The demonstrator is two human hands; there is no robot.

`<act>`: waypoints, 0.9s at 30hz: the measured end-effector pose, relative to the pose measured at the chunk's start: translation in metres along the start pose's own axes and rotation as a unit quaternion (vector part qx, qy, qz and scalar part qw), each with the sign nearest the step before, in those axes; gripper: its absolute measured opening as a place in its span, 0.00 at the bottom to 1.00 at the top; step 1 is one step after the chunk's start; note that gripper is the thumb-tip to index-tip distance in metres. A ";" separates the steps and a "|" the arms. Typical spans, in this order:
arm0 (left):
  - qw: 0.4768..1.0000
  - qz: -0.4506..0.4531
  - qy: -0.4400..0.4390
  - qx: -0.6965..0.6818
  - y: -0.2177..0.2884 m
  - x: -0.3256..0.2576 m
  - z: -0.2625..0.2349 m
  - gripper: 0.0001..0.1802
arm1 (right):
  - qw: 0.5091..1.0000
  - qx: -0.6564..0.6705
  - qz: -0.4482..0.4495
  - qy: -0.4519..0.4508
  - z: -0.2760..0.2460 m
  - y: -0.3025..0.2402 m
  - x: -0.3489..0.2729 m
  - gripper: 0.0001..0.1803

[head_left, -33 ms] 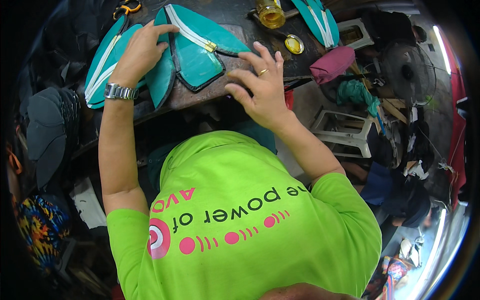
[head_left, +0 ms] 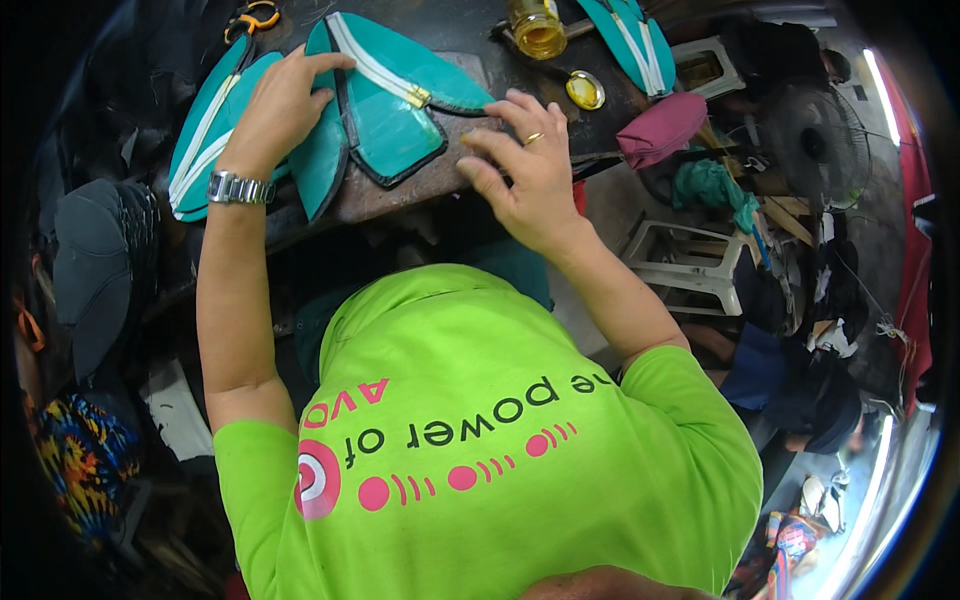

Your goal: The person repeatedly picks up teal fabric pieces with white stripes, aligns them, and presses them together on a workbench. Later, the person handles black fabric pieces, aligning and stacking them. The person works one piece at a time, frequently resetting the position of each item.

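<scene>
A teal panel (head_left: 395,145) with black edging lies on the dark worktable, crossed by a curved white zip (head_left: 375,68) that has yellowish metal at its lower end. My left hand (head_left: 280,105) rests on the panel's left side, index finger stretched over it and thumb apart; its other fingers are partly hidden. At the panel's right corner my right hand (head_left: 520,165) has a fingertip at the black edge, the fingers spread and the thumb free. Under and left of my left hand is another teal panel (head_left: 205,135) with white strips.
Orange-handled scissors (head_left: 253,18) lie at the far left of the table. Beyond my right hand stand a jar of amber liquid (head_left: 540,38) and its lid (head_left: 585,90). More teal pieces (head_left: 632,45), a pink pouch (head_left: 662,130), plastic stools (head_left: 690,255) and a fan (head_left: 815,140) are to the right.
My right hand has shifted very slightly right and its thumb a little upward. My left hand keeps its place on the panel.
</scene>
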State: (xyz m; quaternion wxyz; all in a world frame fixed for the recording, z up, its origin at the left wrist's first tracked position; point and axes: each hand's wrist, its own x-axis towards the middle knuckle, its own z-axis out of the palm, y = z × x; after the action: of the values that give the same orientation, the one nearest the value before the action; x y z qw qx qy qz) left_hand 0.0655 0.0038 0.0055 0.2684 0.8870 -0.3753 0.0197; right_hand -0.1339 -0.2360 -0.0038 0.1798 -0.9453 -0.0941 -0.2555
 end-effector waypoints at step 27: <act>1.000 -0.021 -0.008 0.011 0.000 0.000 0.002 0.22 | 0.995 0.094 0.001 -0.032 0.014 0.016 0.031 0.15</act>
State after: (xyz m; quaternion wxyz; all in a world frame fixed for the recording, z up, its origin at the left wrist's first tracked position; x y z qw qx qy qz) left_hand 0.0654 0.0026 0.0040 0.2560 0.8978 -0.3581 0.0108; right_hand -0.0974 -0.2424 -0.0038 0.2647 -0.9322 -0.1221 -0.2145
